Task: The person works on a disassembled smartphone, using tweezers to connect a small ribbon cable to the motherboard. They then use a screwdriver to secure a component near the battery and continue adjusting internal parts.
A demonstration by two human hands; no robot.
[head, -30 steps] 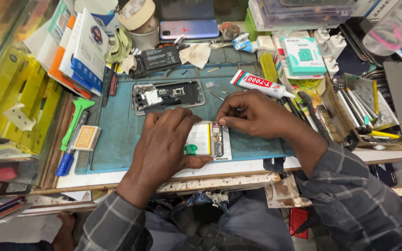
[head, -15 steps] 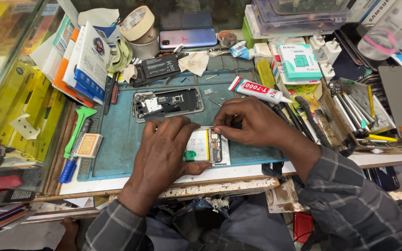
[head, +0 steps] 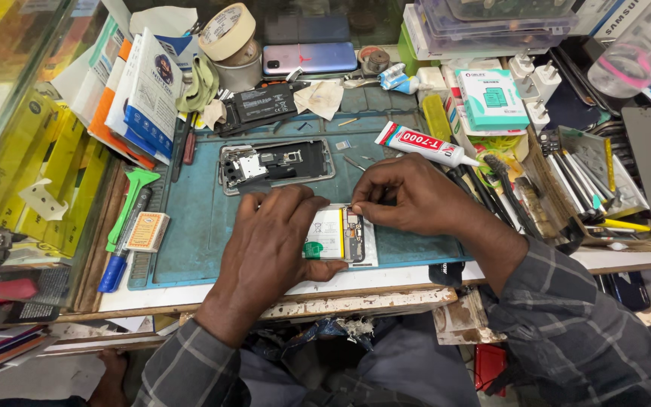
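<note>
An opened phone (head: 338, 235) with a white battery and bare circuit board lies on the blue work mat (head: 190, 218) near the bench's front edge. My left hand (head: 273, 245) lies flat over its left part and holds it down. My right hand (head: 404, 196) pinches at the phone's top right edge, fingertips closed on it; any small tool or part between them is hidden. A second phone frame (head: 274, 163) lies on the mat just behind my hands.
A white glue tube with a red label (head: 423, 143) lies right of the frame. Tweezers and screwdrivers (head: 582, 188) crowd the right side, boxes and booklets (head: 141, 94) the left. A tape roll (head: 227, 30), a pink phone (head: 310, 57), a green pry tool (head: 131, 197).
The view has shifted slightly. Both hands stay on the opened phone, with my right fingertips working at its top right edge.
</note>
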